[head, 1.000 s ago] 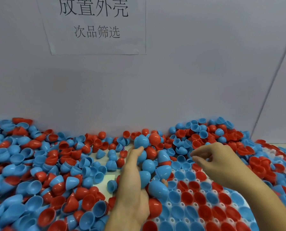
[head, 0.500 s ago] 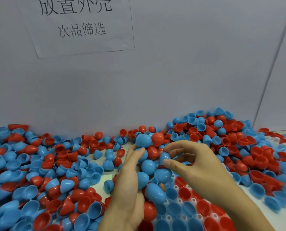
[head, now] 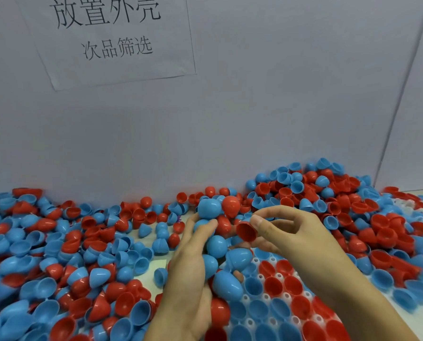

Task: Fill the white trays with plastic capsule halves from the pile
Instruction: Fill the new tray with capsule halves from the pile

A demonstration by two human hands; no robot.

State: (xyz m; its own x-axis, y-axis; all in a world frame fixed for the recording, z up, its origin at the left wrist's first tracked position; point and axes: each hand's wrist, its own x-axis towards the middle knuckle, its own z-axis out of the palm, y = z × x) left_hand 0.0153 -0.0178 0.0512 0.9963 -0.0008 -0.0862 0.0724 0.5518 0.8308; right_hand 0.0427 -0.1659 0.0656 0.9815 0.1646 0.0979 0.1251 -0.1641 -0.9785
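Currently my right hand (head: 289, 230) pinches a red capsule half (head: 246, 232), its open mouth facing lower left; the white tray (head: 286, 295) lies directly below. My left hand (head: 193, 274) cradles stacked halves (head: 216, 246).

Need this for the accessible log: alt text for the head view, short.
A person's right hand pinches a red capsule half above a white tray partly filled with red and blue halves, while the left hand cradles a stack of blue halves. A loose pile of red and blue halves lies along a grey wall bearing a paper sign.
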